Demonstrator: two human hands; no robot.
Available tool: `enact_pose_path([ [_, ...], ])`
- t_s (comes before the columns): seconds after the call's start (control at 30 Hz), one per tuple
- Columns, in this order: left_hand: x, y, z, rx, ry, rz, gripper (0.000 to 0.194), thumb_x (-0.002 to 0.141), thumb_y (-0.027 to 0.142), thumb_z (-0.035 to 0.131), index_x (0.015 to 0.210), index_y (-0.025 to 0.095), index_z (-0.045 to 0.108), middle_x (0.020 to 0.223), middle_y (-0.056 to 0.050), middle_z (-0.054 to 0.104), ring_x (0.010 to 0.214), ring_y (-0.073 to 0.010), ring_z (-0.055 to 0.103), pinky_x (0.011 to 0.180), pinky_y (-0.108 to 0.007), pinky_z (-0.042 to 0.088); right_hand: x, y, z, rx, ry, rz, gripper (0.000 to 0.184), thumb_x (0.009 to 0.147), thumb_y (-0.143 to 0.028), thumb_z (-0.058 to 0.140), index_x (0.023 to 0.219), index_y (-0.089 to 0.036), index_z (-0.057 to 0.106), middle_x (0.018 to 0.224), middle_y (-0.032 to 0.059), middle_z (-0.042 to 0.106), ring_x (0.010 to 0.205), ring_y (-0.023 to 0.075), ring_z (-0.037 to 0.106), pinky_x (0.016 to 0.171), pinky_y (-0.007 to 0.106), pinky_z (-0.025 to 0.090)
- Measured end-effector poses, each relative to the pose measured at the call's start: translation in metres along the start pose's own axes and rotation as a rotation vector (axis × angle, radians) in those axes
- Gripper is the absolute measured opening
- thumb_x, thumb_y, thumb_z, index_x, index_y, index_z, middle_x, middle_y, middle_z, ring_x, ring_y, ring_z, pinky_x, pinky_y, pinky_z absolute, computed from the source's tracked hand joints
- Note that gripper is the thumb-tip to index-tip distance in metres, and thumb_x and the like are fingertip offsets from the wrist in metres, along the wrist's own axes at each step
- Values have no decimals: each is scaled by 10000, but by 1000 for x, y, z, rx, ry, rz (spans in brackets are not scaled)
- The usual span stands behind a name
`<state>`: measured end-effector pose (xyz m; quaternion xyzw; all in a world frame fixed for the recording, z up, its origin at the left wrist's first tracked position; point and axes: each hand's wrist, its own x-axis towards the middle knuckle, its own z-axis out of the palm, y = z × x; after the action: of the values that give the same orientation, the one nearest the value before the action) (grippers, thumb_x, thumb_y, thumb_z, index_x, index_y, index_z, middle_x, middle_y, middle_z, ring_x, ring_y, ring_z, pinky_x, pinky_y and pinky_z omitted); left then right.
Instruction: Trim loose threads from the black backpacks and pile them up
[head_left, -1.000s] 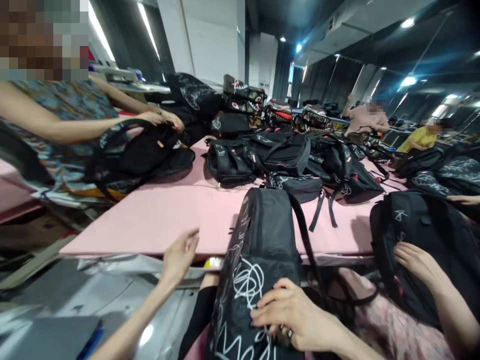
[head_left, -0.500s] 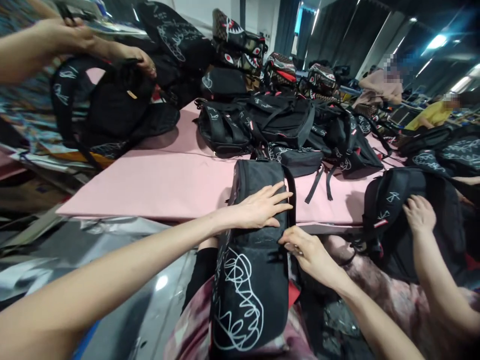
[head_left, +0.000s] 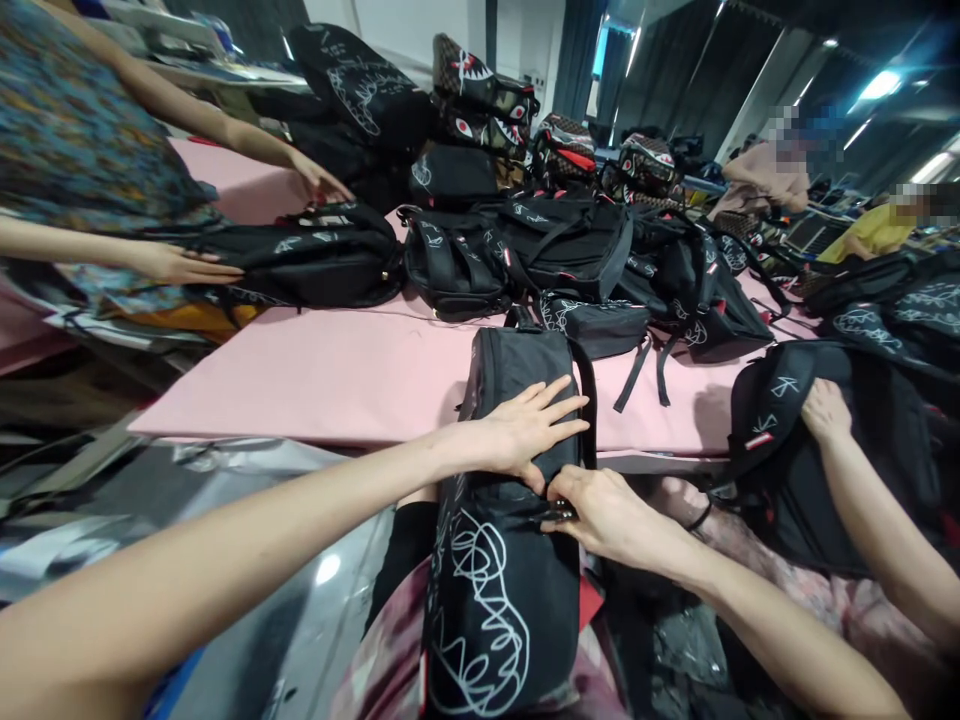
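A black backpack with white scribble print stands on my lap, its top leaning on the edge of the pink table. My left hand lies flat on the backpack's upper part, fingers stretched out. My right hand is just below it, with thumb and fingers pinched on a small dark piece at the backpack's side, probably a zipper pull.
A heap of black and patterned backpacks covers the far side of the table. A person on the left presses both hands on a black bag. On the right, another person's hand rests on a black backpack. More people sit far right.
My right hand has closed into a pinch on the backpack's side. The person on the left has laid their bag down flat on the table.
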<state>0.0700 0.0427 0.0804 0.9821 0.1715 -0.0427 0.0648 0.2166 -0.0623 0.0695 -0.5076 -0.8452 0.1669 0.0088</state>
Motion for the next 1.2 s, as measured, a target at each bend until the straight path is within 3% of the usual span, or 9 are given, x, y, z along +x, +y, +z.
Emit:
enact_pose_path([
  [0.1, 2, 3, 6, 26, 20, -22, 854, 642, 404, 706, 1366, 194, 306, 1502, -100, 146, 1364, -336, -37, 1077, -522, 139, 3, -2, -4, -74, -79, -47, 306, 775, -408, 627, 932, -152, 565, 891, 66, 602, 717, 178, 584, 561, 245, 330],
  [0.2, 2, 5, 14, 48, 95, -52, 858, 611, 331, 744, 1349, 218, 323, 1495, -84, 186, 1370, -314, -14, 1077, -522, 134, 4, -2, -2, -32, -91, -86, 206, 782, -322, 630, 887, -157, 566, 890, 60, 605, 738, 166, 581, 563, 229, 320],
  [0.33, 1, 8, 22, 50, 175, -90, 863, 604, 320, 747, 1345, 226, 316, 1491, -91, 199, 1371, -308, -8, 1065, -544, 135, 1, -1, 8, 187, -7, -70, 38, 760, -140, 584, 759, -157, 551, 726, 1, 584, 643, 118, 537, 566, 213, 311],
  [0.63, 4, 18, 36, 54, 319, -166, 715, 649, 94, 682, 1286, 228, 387, 1479, -84, 235, 1370, -318, 35, 1034, -614, 177, -5, 8, 28, 730, 100, -149, 192, 754, -172, 591, 625, -163, 448, 581, -65, 417, 527, 65, 383, 511, 170, 318],
  [0.8, -20, 5, 37, -167, 483, -22, 483, 781, 159, 586, 1239, 192, 435, 1386, -104, 401, 1356, -243, 184, 1061, -480, 273, -9, 13, 29, 574, 172, -302, 100, 787, -110, 501, 703, -163, 505, 664, -29, 495, 584, 77, 441, 542, 181, 328],
  [0.87, -38, 8, 37, -281, 481, 17, 274, 818, 261, 556, 1081, 185, 542, 1168, -85, 588, 1266, -204, 373, 1034, -406, 338, -12, 16, 31, 523, 190, -298, 76, 793, -140, 522, 721, -165, 515, 667, -26, 497, 569, 77, 428, 526, 185, 314],
  [0.97, -67, 28, 46, -289, 395, -1, 227, 735, 389, 643, 836, 194, 583, 844, -22, 662, 1093, -218, 537, 1048, -469, 297, -18, 19, 38, 451, 197, -262, 49, 798, -206, 555, 790, -167, 527, 737, -7, 526, 589, 82, 442, 528, 193, 311],
  [1.1, -93, 61, 67, -215, 442, -189, 110, 777, 276, 608, 783, 188, 542, 783, -2, 636, 1118, -223, 520, 1068, -516, 221, -27, 13, 51, 293, 230, -271, 73, 809, -161, 475, 863, -174, 522, 805, 7, 535, 618, 91, 454, 520, 207, 294],
  [1.2, -100, 75, 84, -145, 590, -174, 164, 861, 134, 435, 741, 196, 529, 701, 27, 609, 1125, -169, 515, 1092, -469, 171, -31, 3, 60, 79, 339, -351, 157, 809, -112, 389, 780, -177, 529, 773, 10, 523, 542, 91, 389, 477, 228, 253],
])
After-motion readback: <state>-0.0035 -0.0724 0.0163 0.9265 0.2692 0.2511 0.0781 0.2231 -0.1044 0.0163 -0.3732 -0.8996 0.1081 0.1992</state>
